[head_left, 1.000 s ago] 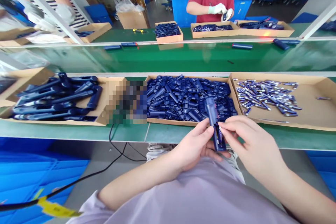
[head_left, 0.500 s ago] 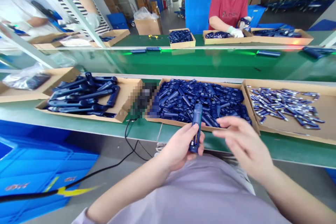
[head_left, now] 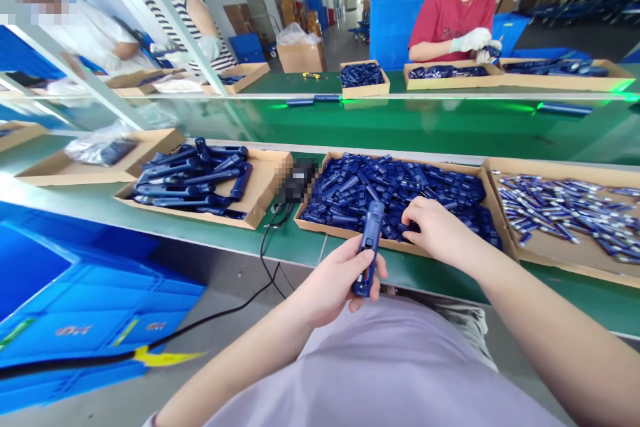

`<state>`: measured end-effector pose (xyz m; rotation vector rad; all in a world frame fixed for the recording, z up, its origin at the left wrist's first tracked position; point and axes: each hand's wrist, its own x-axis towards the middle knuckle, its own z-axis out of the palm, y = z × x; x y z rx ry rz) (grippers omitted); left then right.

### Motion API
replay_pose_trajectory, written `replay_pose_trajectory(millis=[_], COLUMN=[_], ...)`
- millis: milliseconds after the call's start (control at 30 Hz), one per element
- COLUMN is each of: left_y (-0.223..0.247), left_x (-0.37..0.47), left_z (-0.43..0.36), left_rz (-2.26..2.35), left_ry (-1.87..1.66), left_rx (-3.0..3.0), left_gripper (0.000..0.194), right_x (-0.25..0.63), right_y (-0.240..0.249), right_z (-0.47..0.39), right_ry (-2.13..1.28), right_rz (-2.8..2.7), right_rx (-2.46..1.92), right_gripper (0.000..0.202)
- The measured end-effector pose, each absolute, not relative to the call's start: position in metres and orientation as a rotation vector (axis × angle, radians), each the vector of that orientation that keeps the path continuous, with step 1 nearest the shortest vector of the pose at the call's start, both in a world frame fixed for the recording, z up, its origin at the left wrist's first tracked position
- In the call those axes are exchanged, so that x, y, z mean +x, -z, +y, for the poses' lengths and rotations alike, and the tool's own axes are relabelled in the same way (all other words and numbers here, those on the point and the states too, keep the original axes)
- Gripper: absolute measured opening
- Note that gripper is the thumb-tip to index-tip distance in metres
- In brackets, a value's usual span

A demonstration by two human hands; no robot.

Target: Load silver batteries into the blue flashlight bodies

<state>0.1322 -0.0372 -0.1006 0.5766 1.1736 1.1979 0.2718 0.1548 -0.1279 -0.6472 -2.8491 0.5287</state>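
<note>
My left hand (head_left: pixel 345 275) is closed around a dark blue handle-shaped device (head_left: pixel 371 220), held tilted upright at the bench's front edge. Its battery compartment lies open toward me, with part of a battery showing near the thumb. At the front of a cardboard tray (head_left: pixel 350 235) heaped with small blue plastic parts (head_left: pixel 345 190), my right hand (head_left: pixel 433 230) pinches one dark blue plastic part (head_left: pixel 407 229); the fingers hide most of it. Right of that tray stands another tray (head_left: pixel 560 255) with many loose batteries (head_left: pixel 560 210).
A tray of longer blue devices (head_left: pixel 193 177) is on the left, beside a black box with a cable (head_left: pixel 263 260). Behind runs a green conveyor belt (head_left: pixel 425 123) carrying lit devices (head_left: pixel 565 109). Gloved co-workers stand across it. Blue crates (head_left: pixel 100 320) are at lower left.
My right hand has gone from hovering with spread fingers to pinching at the tray's front. The left hand still holds the device. The view has turned slightly left.
</note>
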Motion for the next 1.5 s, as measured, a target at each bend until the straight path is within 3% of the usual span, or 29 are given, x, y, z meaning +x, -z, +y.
replay_pose_trajectory(millis=[67,233,500,633,767,967,1100,1233,1400,1500], left_y=[0.101,0.099,0.101,0.1,0.1,0.104,0.107,0.107,0.106,0.106], left_x=[0.132,0.132,0.137,0.14,0.144,0.146,0.148,0.15,0.152,0.152], left_z=[-0.035,-0.03,-0.025,-0.022,-0.02,-0.019,-0.02,-0.02,-0.02,-0.02], left_rz=[1.12,0.931,0.743,0.713,0.718,0.777,0.784,0.748,0.706,0.684], left_ry=[-1.185,-1.141,-1.169,-1.177,-1.16,-1.218,-1.252,-1.272,-1.265,-1.267], left_rx=[0.532,0.437,0.423,0.416,0.43,0.406,0.385,0.384,0.379,0.379], left_gripper=[0.02,0.017,0.031,0.029,0.03,0.028,0.032,0.031,0.03,0.027], right_x=[0.278,0.301,0.323,0.32,0.316,0.322,0.33,0.334,0.328,0.323], right_y=[0.127,0.115,0.082,0.076,0.07,0.074,0.078,0.076,0.084,0.092], right_z=[0.159,0.156,0.093,0.09,0.095,0.096,0.098,0.1,0.089,0.082], right_ry=[-0.607,-1.106,-1.466,-1.336,-1.178,-0.959,-0.843,-0.8,-1.061,-1.042], right_rz=[-2.749,-2.125,-2.151,-2.338,-2.549,-2.593,-2.722,-2.685,-2.288,-2.27], right_rx=[-0.685,-0.95,-0.901,-0.693,-0.462,-0.537,-0.4,-0.337,-0.545,-0.562], right_gripper=[0.007,0.03,0.027,0.017,0.021,0.007,0.01,0.037,0.016,0.014])
